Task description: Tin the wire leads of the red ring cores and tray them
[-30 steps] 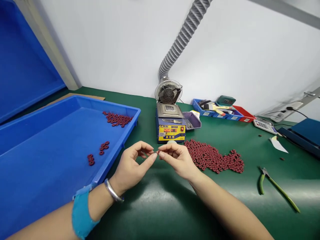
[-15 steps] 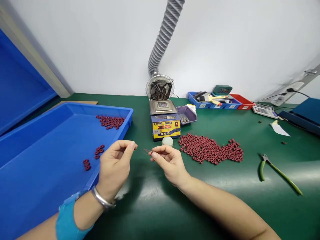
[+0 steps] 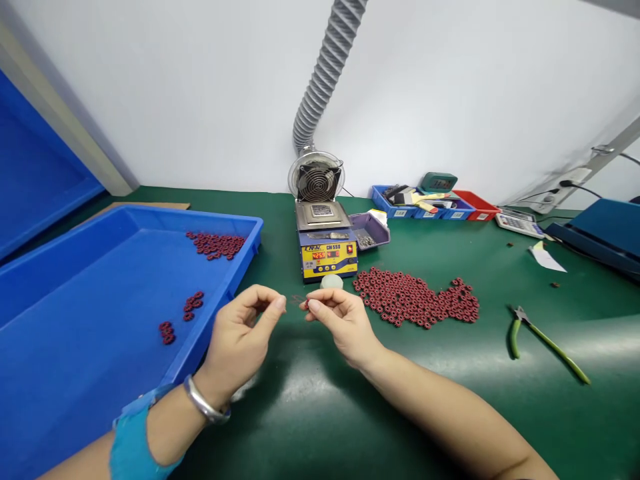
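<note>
My left hand and my right hand hover close together above the green bench, both with fingertips pinched. Between them is a small red ring part with thin wire leads, held at my right fingertips; my left thumb and forefinger pinch at the wire's end. A pile of several red rings lies on the bench just right of my right hand. The blue tray to the left holds a few small groups of the same rings.
A yellow-and-blue solder pot with a fan and grey duct stands behind my hands, a white round lump before it. Green-handled cutters lie right. Small blue and red bins, a calculator sit at the back.
My hands first parted, the left swinging left with the wire stretched out, and have now come closer together again. The view shifted slightly down and left.
</note>
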